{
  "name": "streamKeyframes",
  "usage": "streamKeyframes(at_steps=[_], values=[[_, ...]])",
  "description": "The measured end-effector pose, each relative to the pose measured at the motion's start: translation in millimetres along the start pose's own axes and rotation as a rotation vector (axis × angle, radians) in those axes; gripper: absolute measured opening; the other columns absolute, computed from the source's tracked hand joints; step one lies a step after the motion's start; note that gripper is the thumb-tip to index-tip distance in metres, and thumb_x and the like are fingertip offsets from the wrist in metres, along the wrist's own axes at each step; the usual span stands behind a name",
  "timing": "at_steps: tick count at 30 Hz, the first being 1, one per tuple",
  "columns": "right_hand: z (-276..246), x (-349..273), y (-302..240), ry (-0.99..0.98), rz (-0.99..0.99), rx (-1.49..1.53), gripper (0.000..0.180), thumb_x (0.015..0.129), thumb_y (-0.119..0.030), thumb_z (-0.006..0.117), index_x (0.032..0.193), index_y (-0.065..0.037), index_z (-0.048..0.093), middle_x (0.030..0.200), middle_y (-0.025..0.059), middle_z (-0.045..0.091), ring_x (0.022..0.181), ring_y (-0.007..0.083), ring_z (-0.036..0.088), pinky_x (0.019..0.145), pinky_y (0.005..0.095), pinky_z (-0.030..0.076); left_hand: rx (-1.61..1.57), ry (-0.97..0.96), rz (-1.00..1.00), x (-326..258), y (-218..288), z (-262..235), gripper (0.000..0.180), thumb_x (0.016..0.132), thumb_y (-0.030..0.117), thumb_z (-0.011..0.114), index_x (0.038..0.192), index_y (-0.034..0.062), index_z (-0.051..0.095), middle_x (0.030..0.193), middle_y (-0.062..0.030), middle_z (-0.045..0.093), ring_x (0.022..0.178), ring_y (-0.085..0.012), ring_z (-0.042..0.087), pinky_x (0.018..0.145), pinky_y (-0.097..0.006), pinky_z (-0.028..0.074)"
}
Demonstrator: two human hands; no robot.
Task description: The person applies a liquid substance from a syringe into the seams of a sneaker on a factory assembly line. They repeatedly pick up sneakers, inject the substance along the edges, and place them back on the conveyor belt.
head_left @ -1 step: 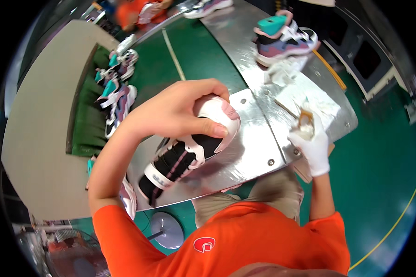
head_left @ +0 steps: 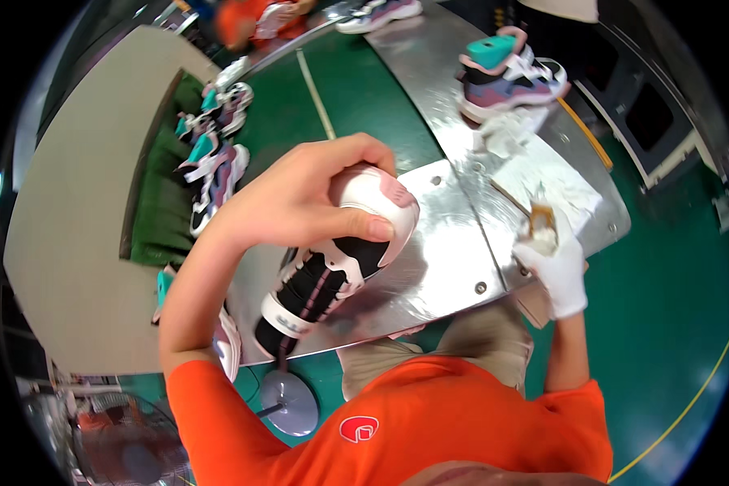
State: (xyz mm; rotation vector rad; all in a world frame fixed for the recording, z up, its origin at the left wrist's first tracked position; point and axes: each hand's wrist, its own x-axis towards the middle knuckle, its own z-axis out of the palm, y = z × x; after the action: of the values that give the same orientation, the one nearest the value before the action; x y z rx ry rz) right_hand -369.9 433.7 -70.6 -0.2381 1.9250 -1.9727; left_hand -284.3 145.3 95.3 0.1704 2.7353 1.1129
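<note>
My bare left hand (head_left: 296, 194) is closed around the toe of a sneaker (head_left: 320, 279), its thumb on the white and pink toe cap. The sneaker is black, white and pink, laces up, held tilted over a metal table, with its ankle end toward me at lower left. My right hand (head_left: 557, 271), in a white glove, is closed on a small amber-brown piece with a whitish part (head_left: 543, 227); its exact kind is unclear. Just beyond the glove lies a white cloth (head_left: 547, 174) with a thin brown stick (head_left: 510, 197) at its edge.
A finished-looking sneaker (head_left: 510, 81) with a teal insert stands at the far right of the metal table (head_left: 454, 251). Several more sneakers (head_left: 216, 182) line a green-lined tray (head_left: 150, 219) at left. A fan (head_left: 121, 445) stands at lower left; another person's orange sleeve (head_left: 247, 20) shows far off.
The table and surroundings sit slightly farther right in view. The sneaker's ankle end has shifted a little to the right. Both hands keep their grip.
</note>
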Motion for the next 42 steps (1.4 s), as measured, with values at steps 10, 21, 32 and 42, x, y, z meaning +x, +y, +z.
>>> streamKeyframes(at_steps=[10, 21, 32, 42], values=[[14.3, -21.2, -69.3, -0.783, -0.109, 0.429, 0.088, 0.064, -0.042, 0.081, 0.123, 0.012, 0.045, 0.089, 0.0186, 0.059, 0.07, 0.0266, 0.064, 0.06, 0.0336, 0.056, -0.354, 0.708, 0.318, -104.5, -26.1, 25.8, 0.052, 0.086, 0.028, 0.075, 0.126, -0.0003, 0.06, 0.117, -0.0081, 0.064, 0.109, -0.017, 0.06, 0.097, -0.031, 0.046], [76.3, -7.5, -121.6, -1.106, -0.181, 0.768, 0.105, 0.058, -0.046, 0.083, 0.13, 0.015, 0.038, 0.117, 0.0387, 0.053, 0.078, 0.0358, 0.067, 0.064, 0.0478, 0.06, -0.368, 0.702, 0.246, -85.4, -37.7, 29.5, 0.056, 0.092, 0.033, 0.066, 0.132, -0.0035, 0.053, 0.121, -0.0121, 0.064, 0.111, -0.019, 0.06, 0.098, -0.032, 0.045], [93.6, 5.6, -129.4, -1.034, -0.211, 0.644, 0.086, 0.069, -0.044, 0.075, 0.126, 0.011, 0.041, 0.113, 0.029, 0.055, 0.085, 0.0312, 0.065, 0.071, 0.0411, 0.058, -0.377, 0.685, 0.282, -84.3, -42.0, 25.9, 0.056, 0.091, 0.033, 0.068, 0.132, -0.0023, 0.054, 0.12, -0.0105, 0.064, 0.11, -0.017, 0.06, 0.095, -0.031, 0.047], [88.8, 18.6, -120.1, -0.801, -0.275, 0.472, 0.069, 0.08, -0.042, 0.068, 0.122, 0.007, 0.045, 0.111, 0.0204, 0.056, 0.094, 0.0271, 0.063, 0.077, 0.0352, 0.057, -0.425, 0.742, 0.261, -87.6, -53.9, 25.8, 0.062, 0.091, 0.042, 0.066, 0.131, -0.0039, 0.055, 0.121, -0.0118, 0.064, 0.109, -0.0191, 0.061, 0.096, -0.031, 0.046]])
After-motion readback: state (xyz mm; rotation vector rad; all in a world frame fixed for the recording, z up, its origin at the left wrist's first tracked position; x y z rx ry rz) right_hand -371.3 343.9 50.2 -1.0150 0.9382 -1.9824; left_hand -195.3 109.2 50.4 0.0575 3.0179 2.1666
